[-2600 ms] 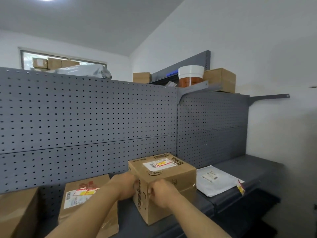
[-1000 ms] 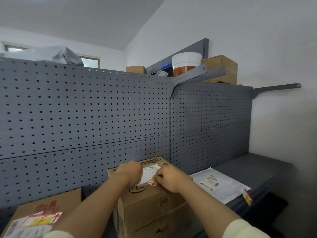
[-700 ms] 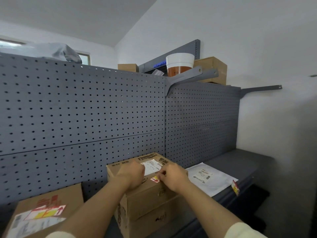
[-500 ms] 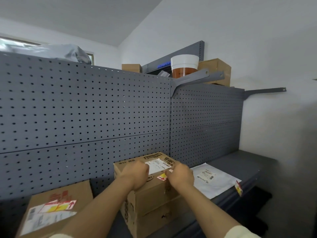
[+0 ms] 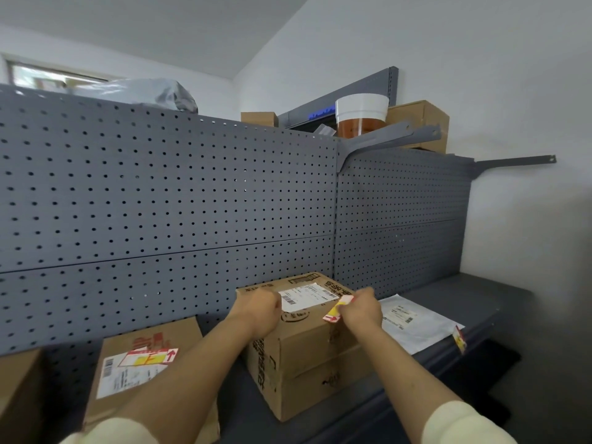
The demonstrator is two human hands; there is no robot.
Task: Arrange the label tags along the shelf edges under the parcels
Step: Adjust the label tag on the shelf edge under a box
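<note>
The right hand [image 5: 360, 307] pinches a red-and-yellow label tag [image 5: 336, 310] between thumb and fingers, lifting it off the top front edge of the middle parcel [image 5: 307, 354]. The left hand [image 5: 261, 307] is curled into a loose fist on the parcel's top, beside the white shipping label [image 5: 307, 296], bracing the box; whether its fingers grip anything cannot be told.

The tag looks partly stuck to the cardboard, so a sharp pull could tear it or curl its adhesive onto itself. The parcel sits close to the shelf's front edge [image 5: 378, 408], and an upward tug with too little bracing could shift it toward that edge.

The shelf edge directly under this parcel shows no tag and has clear approach from the front. Toward the shelf's right end lies a flat white mailer [image 5: 413, 322], with another tag [image 5: 458, 339] hanging at the front edge below it. Toward the left end, a second box [image 5: 144, 363] with a similar red-and-yellow sticker [image 5: 149, 357] stands just beside the left forearm, leaving little room there. The pegboard back panel [image 5: 192, 193] closes off the rear.
</note>
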